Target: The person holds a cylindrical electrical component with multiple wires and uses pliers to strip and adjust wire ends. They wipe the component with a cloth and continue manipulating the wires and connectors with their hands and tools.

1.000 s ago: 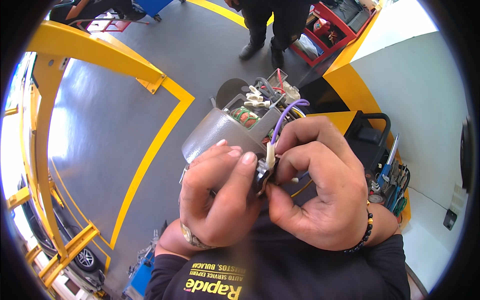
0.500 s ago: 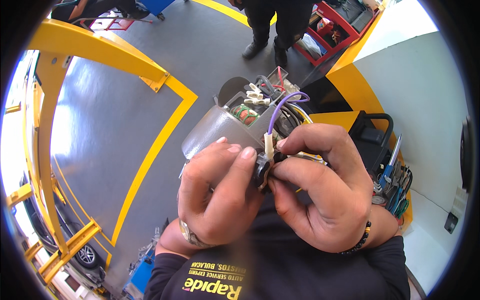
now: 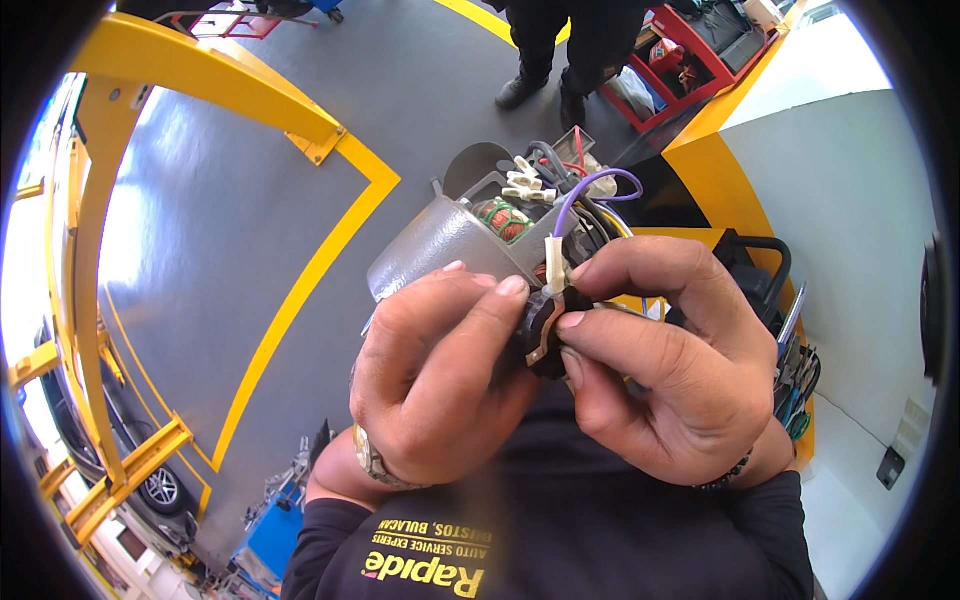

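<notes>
In front of my chest, my left hand (image 3: 435, 370) and my right hand (image 3: 685, 365) meet at a small black part with a copper-coloured metal strip (image 3: 545, 338). My left thumb and fingers pinch its left side; my right thumb and index finger grip it from the right, near a white-sleeved connector (image 3: 555, 264). A purple wire (image 3: 572, 205) loops up from that connector. Just beyond is a grey motor housing (image 3: 440, 245), its copper windings (image 3: 505, 222) laced with green cord. White wire connectors (image 3: 525, 188) cluster on top. My fingers partly hide the black part.
A yellow post frame (image 3: 190, 85) stands at left, near a car wheel (image 3: 162, 487). A person in dark trousers (image 3: 535, 45) stands ahead beside a red tool cart (image 3: 700, 70). Hand tools (image 3: 795, 390) lie at right, and a blue case (image 3: 270, 525) is at lower left.
The black part has tilted in my fingers, showing more of its copper strip. My right hand has shifted slightly right, and the whole view has moved a little.
</notes>
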A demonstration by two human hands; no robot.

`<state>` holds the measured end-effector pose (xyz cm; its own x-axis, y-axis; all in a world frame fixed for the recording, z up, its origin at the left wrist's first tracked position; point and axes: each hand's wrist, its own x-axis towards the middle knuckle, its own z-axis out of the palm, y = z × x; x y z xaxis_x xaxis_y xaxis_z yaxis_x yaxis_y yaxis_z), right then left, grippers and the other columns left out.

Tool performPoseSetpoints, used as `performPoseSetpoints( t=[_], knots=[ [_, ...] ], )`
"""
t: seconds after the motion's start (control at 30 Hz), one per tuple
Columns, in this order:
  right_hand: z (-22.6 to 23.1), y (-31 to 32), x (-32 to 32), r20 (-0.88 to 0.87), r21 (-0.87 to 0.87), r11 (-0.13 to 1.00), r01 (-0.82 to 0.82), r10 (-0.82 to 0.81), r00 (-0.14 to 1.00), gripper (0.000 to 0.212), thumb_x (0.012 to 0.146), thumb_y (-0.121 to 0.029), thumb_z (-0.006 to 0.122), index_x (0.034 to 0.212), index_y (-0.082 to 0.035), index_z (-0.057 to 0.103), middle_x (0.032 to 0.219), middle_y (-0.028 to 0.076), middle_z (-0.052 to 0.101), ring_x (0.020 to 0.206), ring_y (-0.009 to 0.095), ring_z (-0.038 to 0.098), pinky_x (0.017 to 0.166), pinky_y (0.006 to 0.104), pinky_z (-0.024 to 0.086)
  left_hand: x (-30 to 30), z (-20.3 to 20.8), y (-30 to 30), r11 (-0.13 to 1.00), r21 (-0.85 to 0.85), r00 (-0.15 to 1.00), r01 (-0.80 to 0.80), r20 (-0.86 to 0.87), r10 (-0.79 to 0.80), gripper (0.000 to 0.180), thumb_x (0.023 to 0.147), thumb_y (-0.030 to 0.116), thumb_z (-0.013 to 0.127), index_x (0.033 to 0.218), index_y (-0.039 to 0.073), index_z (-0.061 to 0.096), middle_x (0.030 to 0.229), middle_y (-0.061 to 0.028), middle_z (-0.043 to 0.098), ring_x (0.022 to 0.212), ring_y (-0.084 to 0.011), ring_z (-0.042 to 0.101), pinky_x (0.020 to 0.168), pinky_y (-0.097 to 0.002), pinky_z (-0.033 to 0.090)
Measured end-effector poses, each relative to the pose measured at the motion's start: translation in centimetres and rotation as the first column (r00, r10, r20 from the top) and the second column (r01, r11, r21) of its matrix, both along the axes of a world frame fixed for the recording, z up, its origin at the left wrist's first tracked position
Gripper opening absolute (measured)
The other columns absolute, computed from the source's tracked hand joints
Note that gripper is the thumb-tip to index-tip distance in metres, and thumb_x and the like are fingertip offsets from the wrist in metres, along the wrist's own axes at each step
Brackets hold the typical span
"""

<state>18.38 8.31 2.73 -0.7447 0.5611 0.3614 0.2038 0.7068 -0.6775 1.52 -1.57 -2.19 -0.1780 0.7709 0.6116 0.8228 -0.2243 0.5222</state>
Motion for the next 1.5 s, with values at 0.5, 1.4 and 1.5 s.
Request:
performPoseSetpoints(
  t=[0.5,1.4,1.5],
  knots=[
    [-1.5,-0.7,-1.0,-0.064,0.113,0.989,0.099,-0.092,0.994,0.022,0.079,0.003,0.071,0.101,0.003,0.067,0.106,0.02,0.069,0.084,0.028,0.069,0.074,0.0392,0.053,0.2,0.1,-0.2,0.997,-0.075,0.997,-0.017,-0.073,0.011,0.046,0.074,0.008,0.088,0.114,0.004,0.066,0.096,-0.0108,0.064,0.089,-0.0292,0.069,0.086,-0.0467,0.058],
    [0.5,1.2,-0.3,0.036,-0.294,0.955,-0.021,0.034,0.999,0.015,0.087,0.005,0.069,0.101,0.004,0.068,0.113,0.022,0.064,0.099,0.026,0.067,0.088,0.0336,0.054,0.2,-0.2,0.3,0.997,-0.056,0.998,-0.06,0.013,0.061,0.054,0.06,0.009,0.093,0.111,0.004,0.074,0.102,-0.0068,0.069,0.094,-0.0261,0.072,0.09,-0.0434,0.055],
    [-0.3,1.6,0.0,-0.065,-0.387,0.921,-0.04,0.017,0.998,0.012,0.094,0.002,0.062,0.105,0.006,0.064,0.114,0.021,0.063,0.101,0.023,0.064,0.093,0.0323,0.052,0.2,-0.3,0.4,0.993,-0.096,0.994,-0.063,0.085,0.071,0.058,0.058,0.01,0.094,0.112,0.004,0.074,0.102,-0.0077,0.07,0.098,-0.0286,0.073,0.093,-0.0455,0.055]
  ],
)
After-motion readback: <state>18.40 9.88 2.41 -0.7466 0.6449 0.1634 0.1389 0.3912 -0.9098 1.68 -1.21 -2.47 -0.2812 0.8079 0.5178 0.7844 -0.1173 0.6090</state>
